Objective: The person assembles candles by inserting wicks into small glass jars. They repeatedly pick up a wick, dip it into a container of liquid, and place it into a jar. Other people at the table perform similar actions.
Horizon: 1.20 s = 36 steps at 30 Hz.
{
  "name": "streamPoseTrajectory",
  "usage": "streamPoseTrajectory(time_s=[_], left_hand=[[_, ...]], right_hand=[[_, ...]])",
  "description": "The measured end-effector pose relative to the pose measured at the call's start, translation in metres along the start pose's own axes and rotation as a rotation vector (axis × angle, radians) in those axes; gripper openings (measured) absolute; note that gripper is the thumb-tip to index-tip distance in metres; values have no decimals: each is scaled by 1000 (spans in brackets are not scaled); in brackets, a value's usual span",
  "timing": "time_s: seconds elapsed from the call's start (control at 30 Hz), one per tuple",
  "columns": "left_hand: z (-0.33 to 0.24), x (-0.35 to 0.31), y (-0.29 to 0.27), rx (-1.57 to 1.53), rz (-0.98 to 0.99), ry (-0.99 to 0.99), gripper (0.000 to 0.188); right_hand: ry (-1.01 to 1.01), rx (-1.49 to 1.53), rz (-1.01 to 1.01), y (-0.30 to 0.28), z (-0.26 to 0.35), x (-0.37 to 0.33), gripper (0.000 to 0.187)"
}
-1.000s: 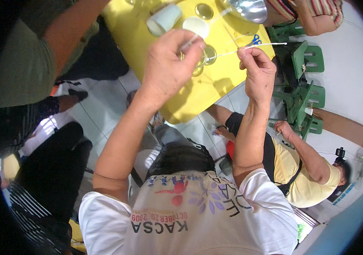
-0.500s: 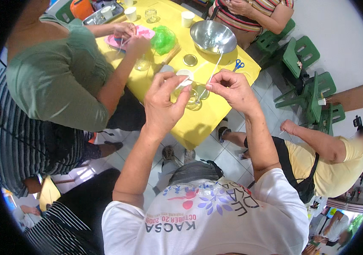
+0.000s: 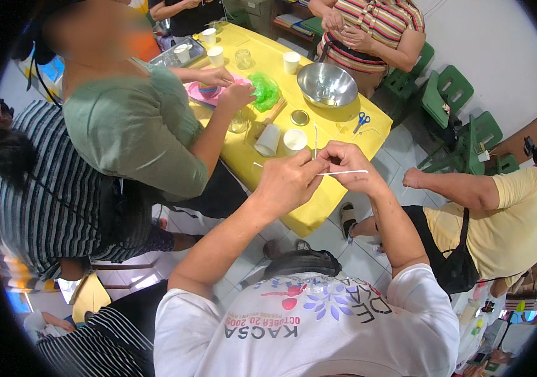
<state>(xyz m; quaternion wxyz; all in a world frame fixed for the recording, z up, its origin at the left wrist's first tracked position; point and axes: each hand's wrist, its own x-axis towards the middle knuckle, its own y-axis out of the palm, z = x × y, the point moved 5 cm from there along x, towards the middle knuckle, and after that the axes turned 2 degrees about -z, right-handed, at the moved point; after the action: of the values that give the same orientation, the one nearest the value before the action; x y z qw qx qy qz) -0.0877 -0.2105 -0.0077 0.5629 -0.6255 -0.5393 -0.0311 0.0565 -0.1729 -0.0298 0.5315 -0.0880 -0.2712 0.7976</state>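
My left hand (image 3: 288,181) and my right hand (image 3: 348,164) meet above the near end of the yellow-covered table. Both are closed, with thumbs and fingertips pinching a stiff-looking white string (image 3: 349,172). One stretch of it lies across my right fingers, another stands up between the hands, and a short end pokes out left of my left hand. The grip points are hidden by my fingers. Just beyond stand an upright white paper cup (image 3: 295,141) and a tipped one (image 3: 268,141). A round metal lid (image 3: 300,117) lies farther off.
A steel bowl (image 3: 327,85) and blue scissors (image 3: 361,121) are on the table's right side. Green plastic (image 3: 263,91) and a pink tray (image 3: 194,92) lie left, by a co-worker's hands (image 3: 236,94). Another person (image 3: 495,217) is close at right. Green chairs (image 3: 448,94) line the wall.
My hands have come together, the left moving right and slightly down. The string, stretched up from my right fingers before, now crosses between both hands. The view has shifted, showing more of the table.
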Motion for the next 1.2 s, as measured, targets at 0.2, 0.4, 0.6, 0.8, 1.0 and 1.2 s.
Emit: streamPoseTrajectory(time_s=[0.2, 0.4, 0.6, 0.8, 1.0, 1.2], left_hand=[[-18, 23, -22, 24, 125, 58, 23], [-25, 42, -31, -56, 203, 137, 21], [-12, 50, -40, -123, 331, 102, 19], [15, 50, -36, -390, 562, -129, 17], [27, 60, -21, -656, 515, -356, 15], [21, 79, -18, -692, 357, -399, 12]], right_hand=[[-8, -12, 70, -14, 25, -10, 10], [20, 49, 160, -25, 43, -21, 14], [2, 85, 205, -23, 46, -20, 14], [50, 233, 136, -19, 46, -24, 16], [-36, 199, 84, -43, 48, -12, 17], [-148, 155, -55, -71, 54, -2, 17]])
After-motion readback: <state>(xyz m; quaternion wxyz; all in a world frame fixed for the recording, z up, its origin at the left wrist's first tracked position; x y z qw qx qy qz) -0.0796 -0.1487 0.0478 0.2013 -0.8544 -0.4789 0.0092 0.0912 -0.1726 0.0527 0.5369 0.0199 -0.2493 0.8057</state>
